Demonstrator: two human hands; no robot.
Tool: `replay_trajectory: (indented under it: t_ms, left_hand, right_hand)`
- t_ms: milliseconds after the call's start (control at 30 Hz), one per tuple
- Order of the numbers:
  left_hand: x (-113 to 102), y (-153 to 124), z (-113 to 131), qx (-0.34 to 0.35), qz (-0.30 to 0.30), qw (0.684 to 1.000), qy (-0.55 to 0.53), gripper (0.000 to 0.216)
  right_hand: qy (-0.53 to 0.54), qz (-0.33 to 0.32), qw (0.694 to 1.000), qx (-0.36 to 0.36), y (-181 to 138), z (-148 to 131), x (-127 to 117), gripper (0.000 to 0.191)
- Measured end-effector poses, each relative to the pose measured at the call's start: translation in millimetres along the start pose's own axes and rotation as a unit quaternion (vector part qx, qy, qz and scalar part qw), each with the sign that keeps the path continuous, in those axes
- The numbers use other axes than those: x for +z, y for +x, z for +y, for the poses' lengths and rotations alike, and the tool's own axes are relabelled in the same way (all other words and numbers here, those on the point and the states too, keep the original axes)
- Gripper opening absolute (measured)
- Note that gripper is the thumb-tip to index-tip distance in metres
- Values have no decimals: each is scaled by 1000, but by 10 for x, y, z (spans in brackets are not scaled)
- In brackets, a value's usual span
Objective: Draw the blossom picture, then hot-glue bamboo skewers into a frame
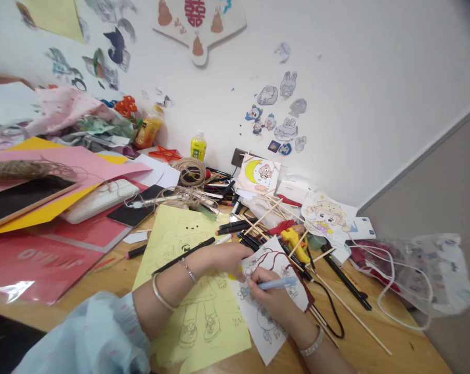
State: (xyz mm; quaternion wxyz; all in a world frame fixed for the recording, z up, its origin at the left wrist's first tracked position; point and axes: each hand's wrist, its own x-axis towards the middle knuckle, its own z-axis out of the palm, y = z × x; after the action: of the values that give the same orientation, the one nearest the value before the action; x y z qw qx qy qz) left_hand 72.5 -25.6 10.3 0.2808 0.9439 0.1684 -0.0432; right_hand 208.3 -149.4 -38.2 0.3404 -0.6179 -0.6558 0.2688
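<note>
In the head view a light blue pen (pixel 277 282) is gripped in my right hand (pixel 268 298), its tip end by a white sheet with line drawings (pixel 272 324). Flowers and dark red branch lines show on that sheet, and dark red material peeks out along its right side. My left hand (pixel 229 258) grips the sheet's upper left edge, its fingertips partly hidden. Beneath my left forearm lies a yellow sheet with a pencil-like figure drawing (pixel 215 350). A long black pen (pixel 184 254) lies across the yellow sheet, beside my left wrist.
Black markers (pixel 235 227), thin wooden sticks (pixel 350 309) and a yellow glue gun (pixel 295 241) crowd beyond my hands. Twine (pixel 190 171), a white power bank-like block (pixel 102 200) and coloured papers (pixel 63 171) lie left. A plastic bag (pixel 433 265) and white cord (pixel 391 267) lie right.
</note>
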Motion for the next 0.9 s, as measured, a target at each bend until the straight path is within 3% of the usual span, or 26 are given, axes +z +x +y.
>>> replay_trajectory:
  t_ms: [533,900]
  left_hand:
    - [36,14,-39,-4,11,1000,-23,31]
    - [6,-3,2,-7,6,1000,-6,30]
  right_hand:
    - [25,34,999,0,-6,16,7,24]
    - [35,17,999,-2,-10,48,11,24]
